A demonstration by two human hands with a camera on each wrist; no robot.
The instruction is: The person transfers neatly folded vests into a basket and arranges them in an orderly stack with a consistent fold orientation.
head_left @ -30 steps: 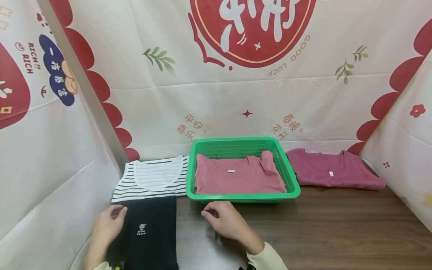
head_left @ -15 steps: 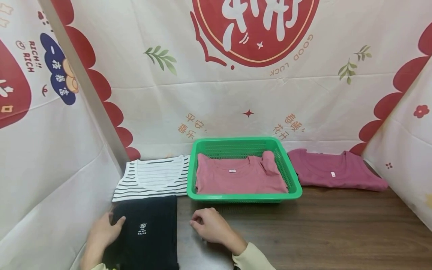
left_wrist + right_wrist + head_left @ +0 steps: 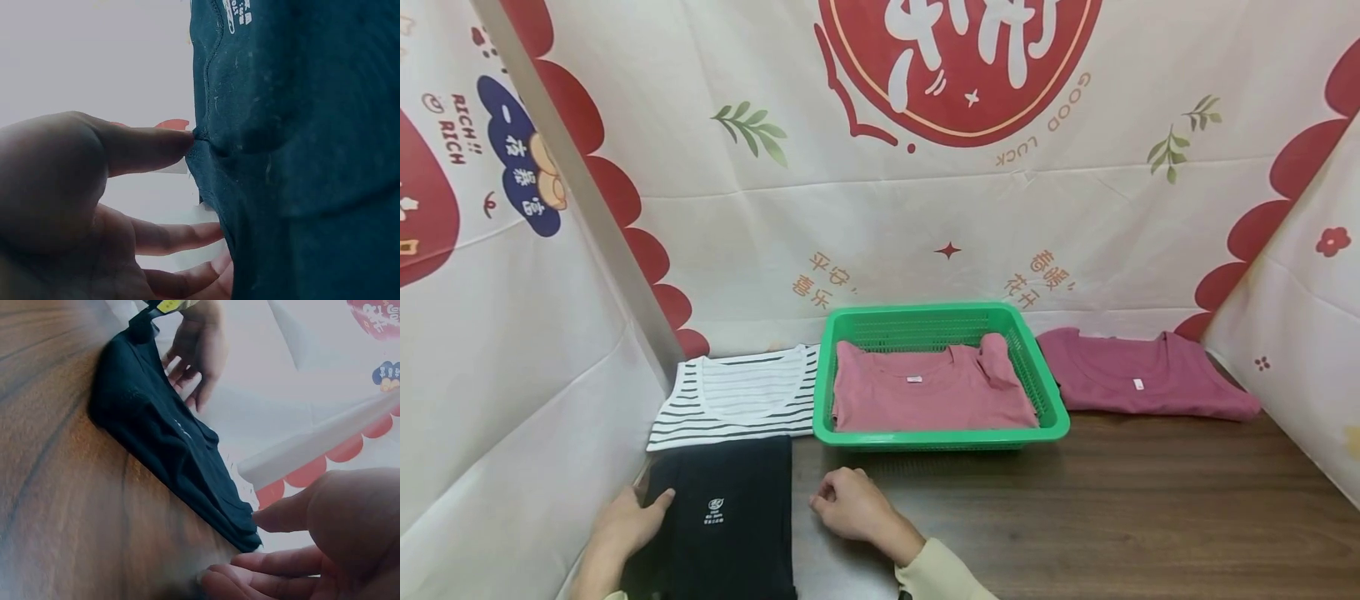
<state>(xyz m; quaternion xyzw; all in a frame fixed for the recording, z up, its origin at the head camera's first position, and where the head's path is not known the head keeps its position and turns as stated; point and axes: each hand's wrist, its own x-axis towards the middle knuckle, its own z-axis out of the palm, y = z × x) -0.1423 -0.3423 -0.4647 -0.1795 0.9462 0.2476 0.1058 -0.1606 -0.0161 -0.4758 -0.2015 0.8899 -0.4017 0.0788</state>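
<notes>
A folded black shirt with a small white print lies on the left of the table. My left hand is at its left edge. In the left wrist view, the thumb touches the cloth and makes a small crease, while the other fingers reach the edge lower down, apart from the thumb. To the right of the black shirt, my right hand hovers over the table with loosely bent fingers and holds nothing. Its thumb appears near the shirt's far corner in the right wrist view, apparently without gripping it.
A green basket holding a folded pink shirt stands at the back middle. Left of it lies a white striped shirt, right of it a folded plum shirt. Printed cloth walls enclose the wooden table.
My left hand has slid down along the black shirt's left edge, with its thumb settling onto the cloth. My right hand has moved left and slightly nearer, towards the black shirt.
</notes>
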